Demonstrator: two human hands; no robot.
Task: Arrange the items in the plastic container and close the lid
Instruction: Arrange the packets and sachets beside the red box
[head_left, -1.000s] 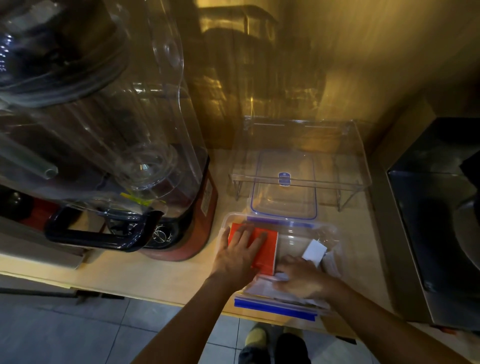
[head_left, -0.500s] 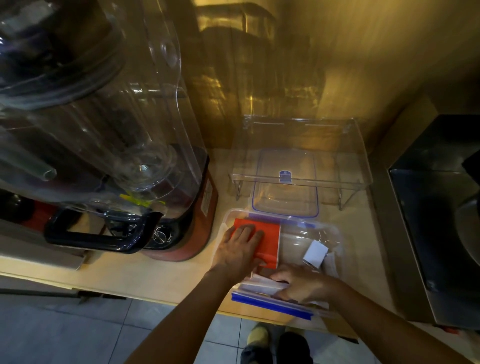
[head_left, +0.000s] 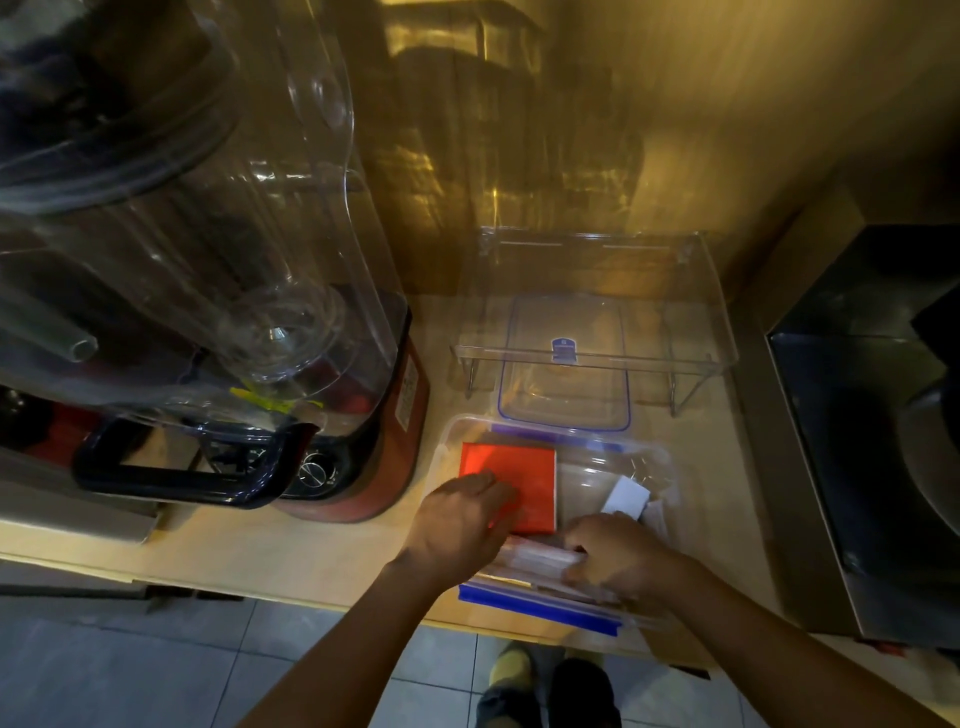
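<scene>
A clear plastic container (head_left: 660, 457) with blue latches stands open at the counter's front edge. A red flat box (head_left: 519, 467) lies in its left half. My left hand (head_left: 457, 519) rests on the red box's near corner, fingers curled. My right hand (head_left: 618, 561) grips a stack of flat packets (head_left: 535, 558) at the container's near side. A small white card (head_left: 626, 496) and other pale items sit in the right half. The clear lid (head_left: 563, 364) with a blue rim lies behind the container, under a clear rack.
A large blender (head_left: 218, 291) with a clear jar and red base stands left of the container. A clear raised rack (head_left: 717, 332) sits behind it against the wall. A dark metal appliance (head_left: 872, 457) fills the right side. Tiled floor (head_left: 156, 665) lies below the counter edge.
My left hand has slid back toward the near corner of the red box, uncovering most of it. My right hand has drawn nearer the front and now holds the packets.
</scene>
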